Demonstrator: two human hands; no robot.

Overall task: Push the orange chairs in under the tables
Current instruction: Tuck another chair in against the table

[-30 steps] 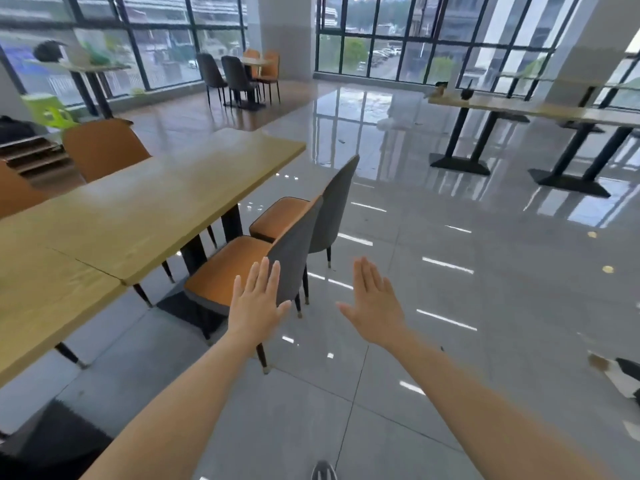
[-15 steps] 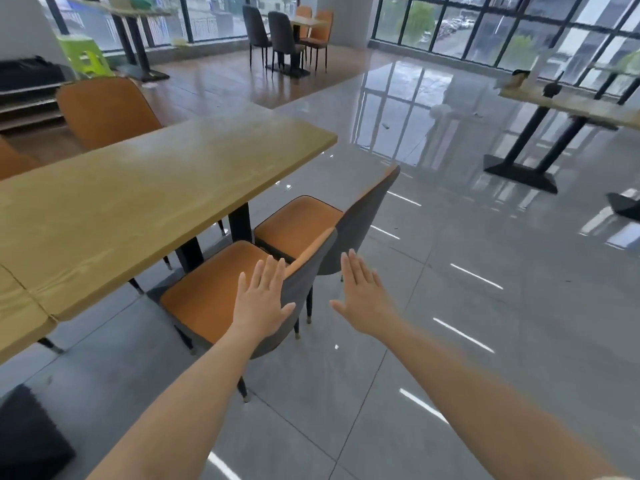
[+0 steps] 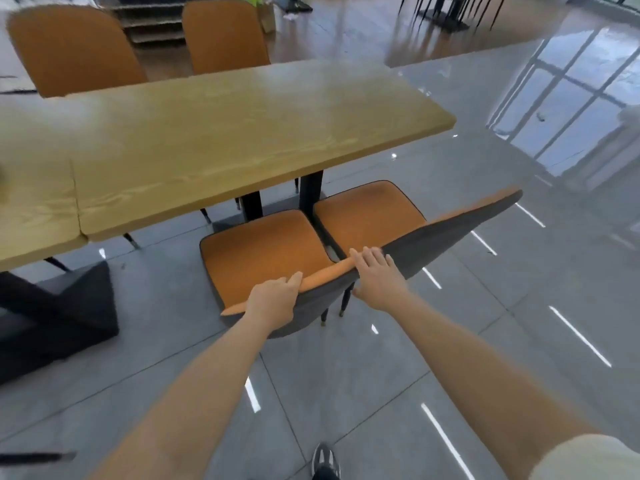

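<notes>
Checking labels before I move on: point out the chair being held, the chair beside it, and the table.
Held chair [image 3: 263, 251], head view, middle of its orange seat.
Chair beside it [image 3: 367, 216], head view, middle of its orange seat.
Table [image 3: 225, 133], head view, bare wooden top.

Black table legs [image 3: 251, 206] just beyond near chair [image 3: 263, 252], second chair [image 3: 367, 216] tight on right, open floor [image 3: 363, 368] behind

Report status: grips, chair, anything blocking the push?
Left grip and right grip hold near chair by backrest top. Seat mostly out from under table. Black table legs dead ahead; second chair tight alongside, right.
</notes>
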